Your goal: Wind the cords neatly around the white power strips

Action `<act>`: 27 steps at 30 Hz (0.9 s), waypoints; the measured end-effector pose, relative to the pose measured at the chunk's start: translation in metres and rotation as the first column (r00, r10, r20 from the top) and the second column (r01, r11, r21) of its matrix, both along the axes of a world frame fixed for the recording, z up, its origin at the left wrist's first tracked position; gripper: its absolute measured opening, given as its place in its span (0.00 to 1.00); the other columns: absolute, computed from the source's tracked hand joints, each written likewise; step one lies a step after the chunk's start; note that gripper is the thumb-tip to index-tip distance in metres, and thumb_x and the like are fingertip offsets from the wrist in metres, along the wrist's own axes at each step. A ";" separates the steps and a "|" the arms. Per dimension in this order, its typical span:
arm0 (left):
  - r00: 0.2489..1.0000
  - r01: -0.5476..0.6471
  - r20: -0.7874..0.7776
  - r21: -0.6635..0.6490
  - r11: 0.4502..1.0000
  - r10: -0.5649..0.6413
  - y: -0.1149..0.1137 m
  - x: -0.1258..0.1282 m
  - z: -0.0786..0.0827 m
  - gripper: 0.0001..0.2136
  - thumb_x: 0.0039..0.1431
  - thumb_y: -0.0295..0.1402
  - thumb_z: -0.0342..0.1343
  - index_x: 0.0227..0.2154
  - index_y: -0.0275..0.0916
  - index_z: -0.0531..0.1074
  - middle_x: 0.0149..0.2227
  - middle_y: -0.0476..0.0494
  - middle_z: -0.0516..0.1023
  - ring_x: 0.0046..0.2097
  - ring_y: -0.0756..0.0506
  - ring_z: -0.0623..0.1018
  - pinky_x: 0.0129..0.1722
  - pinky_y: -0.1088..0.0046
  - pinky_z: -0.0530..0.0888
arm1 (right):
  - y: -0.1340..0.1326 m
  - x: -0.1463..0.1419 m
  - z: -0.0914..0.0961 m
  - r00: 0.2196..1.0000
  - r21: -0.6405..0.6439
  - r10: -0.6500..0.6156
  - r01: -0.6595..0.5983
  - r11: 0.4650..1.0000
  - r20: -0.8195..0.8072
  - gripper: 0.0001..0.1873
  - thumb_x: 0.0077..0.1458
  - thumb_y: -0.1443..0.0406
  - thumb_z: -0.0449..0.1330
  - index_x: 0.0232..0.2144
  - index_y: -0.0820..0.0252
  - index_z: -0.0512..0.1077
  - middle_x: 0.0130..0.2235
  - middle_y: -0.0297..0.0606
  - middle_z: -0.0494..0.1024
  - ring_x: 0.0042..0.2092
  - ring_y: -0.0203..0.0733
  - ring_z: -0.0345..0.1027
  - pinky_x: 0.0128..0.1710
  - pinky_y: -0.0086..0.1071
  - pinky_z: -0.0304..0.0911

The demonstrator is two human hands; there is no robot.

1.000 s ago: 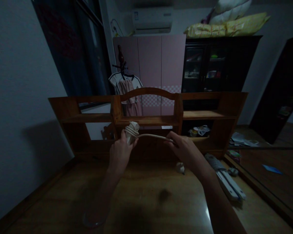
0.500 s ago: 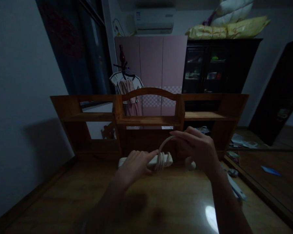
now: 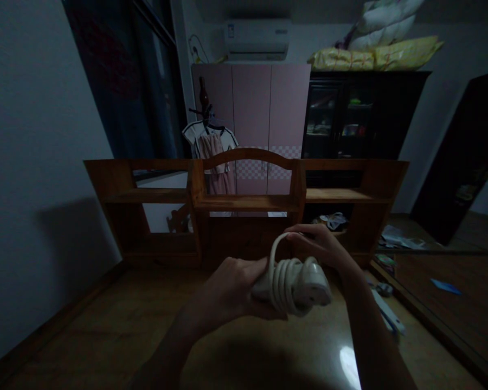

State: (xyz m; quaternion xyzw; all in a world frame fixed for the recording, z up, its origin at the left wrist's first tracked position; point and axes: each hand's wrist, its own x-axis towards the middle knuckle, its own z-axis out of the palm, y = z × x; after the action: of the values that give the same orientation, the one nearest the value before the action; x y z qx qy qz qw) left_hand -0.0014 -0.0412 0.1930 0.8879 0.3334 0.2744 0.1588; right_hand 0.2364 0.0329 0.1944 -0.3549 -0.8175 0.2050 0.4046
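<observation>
The left hand (image 3: 238, 281), grip closed, seemingly steadies the power strip (image 3: 316, 290); above it, the right hand (image 3: 315, 242) pinches its cord (image 3: 284, 286), apparently controlling slack.

I face a dim room across a wooden tabletop (image 3: 138, 330), a bright patch of light (image 3: 350, 365) shining right of its middle. A wooden shelf (image 3: 248, 202) stands along the back edge. A pale wall (image 3: 44, 146) rises by the left edge, and I see a dark window (image 3: 134, 92) past the back left corner. Behind the shelf are a pink wardrobe (image 3: 250, 103), a white air conditioner (image 3: 258, 39) above it, and a black cabinet (image 3: 380, 119). Brown floor (image 3: 467, 325) lies off the right edge.
</observation>
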 end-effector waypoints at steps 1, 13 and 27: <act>0.998 -0.061 0.030 0.015 0.998 0.060 0.003 -0.002 0.000 0.25 0.44 0.48 0.64 0.44 0.42 0.71 0.36 0.48 0.78 0.34 0.46 0.77 0.32 0.77 0.68 | 0.003 0.000 -0.002 1.000 -0.019 0.020 -0.020 1.000 0.016 0.20 0.58 0.54 0.53 0.38 0.63 0.75 0.36 0.39 0.78 0.38 0.41 0.70 0.38 0.30 0.64; 0.889 -0.236 0.402 -0.008 0.972 0.219 0.025 0.006 -0.004 0.35 0.41 0.37 0.66 0.55 0.44 0.64 0.43 0.48 0.78 0.46 0.44 0.77 0.44 0.75 0.71 | 0.010 -0.014 -0.016 0.986 -0.056 0.119 -0.114 0.992 0.114 0.14 0.58 0.60 0.50 0.34 0.63 0.72 0.37 0.36 0.76 0.39 0.41 0.65 0.40 0.29 0.62; 0.557 -0.178 0.694 -0.436 0.882 0.456 0.052 -0.013 -0.009 0.25 0.44 0.44 0.65 0.44 0.34 0.71 0.35 0.39 0.81 0.33 0.42 0.81 0.31 0.69 0.78 | -0.006 -0.047 -0.019 0.770 0.455 -0.509 0.322 0.830 0.384 0.10 0.63 0.65 0.49 0.45 0.52 0.66 0.38 0.37 0.69 0.36 0.37 0.65 0.30 0.27 0.49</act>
State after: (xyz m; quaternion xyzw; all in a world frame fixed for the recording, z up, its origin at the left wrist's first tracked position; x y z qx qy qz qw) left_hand -0.0146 0.0107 0.1840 0.5652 0.4265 0.5988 0.3742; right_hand 0.1894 0.0269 0.1754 -0.4887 -0.8146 -0.1431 0.2778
